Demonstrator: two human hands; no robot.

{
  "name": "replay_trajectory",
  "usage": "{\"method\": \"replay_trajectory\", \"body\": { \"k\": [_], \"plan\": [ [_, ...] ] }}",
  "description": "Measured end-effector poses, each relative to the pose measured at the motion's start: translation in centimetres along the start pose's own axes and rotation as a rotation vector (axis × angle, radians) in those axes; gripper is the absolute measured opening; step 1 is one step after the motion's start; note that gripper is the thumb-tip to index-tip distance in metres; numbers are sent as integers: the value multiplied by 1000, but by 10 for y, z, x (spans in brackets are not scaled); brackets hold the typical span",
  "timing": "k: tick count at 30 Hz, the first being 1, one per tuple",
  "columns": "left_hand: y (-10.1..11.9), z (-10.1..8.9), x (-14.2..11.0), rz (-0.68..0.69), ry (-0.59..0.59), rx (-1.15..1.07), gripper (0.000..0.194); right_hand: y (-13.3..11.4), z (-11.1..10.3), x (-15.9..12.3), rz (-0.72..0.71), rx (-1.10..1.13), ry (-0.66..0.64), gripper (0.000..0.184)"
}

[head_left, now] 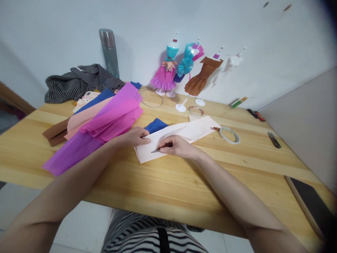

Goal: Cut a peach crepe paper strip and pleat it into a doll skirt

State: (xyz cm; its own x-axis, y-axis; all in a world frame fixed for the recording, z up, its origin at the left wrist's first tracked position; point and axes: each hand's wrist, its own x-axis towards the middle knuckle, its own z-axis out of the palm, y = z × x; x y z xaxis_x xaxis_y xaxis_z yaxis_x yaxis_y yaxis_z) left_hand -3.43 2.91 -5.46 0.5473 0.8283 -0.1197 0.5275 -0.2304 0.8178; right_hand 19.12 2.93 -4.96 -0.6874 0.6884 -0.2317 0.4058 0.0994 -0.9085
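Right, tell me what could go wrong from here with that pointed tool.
The dark pointed tool in the right hand is close to the left hand on the same pale pink paper, so a slip might nick a finger. The paper looks thin and could tear or crease under the tip. If the tip went through, it might scratch the wooden table.

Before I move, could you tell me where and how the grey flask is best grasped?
I would wrap a hand round the flask's slim, upright body, just below its cap, coming from the right; the striped cloth bunches around its base.
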Motion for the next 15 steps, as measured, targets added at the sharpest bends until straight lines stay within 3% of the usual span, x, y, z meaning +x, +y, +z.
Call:
{"method": "replay_trajectory", "body": {
  "k": [15],
  "plan": [
    [4,0,-1,0,10,-2,29,3,4,2,14,70,39,37]
  ]
}}
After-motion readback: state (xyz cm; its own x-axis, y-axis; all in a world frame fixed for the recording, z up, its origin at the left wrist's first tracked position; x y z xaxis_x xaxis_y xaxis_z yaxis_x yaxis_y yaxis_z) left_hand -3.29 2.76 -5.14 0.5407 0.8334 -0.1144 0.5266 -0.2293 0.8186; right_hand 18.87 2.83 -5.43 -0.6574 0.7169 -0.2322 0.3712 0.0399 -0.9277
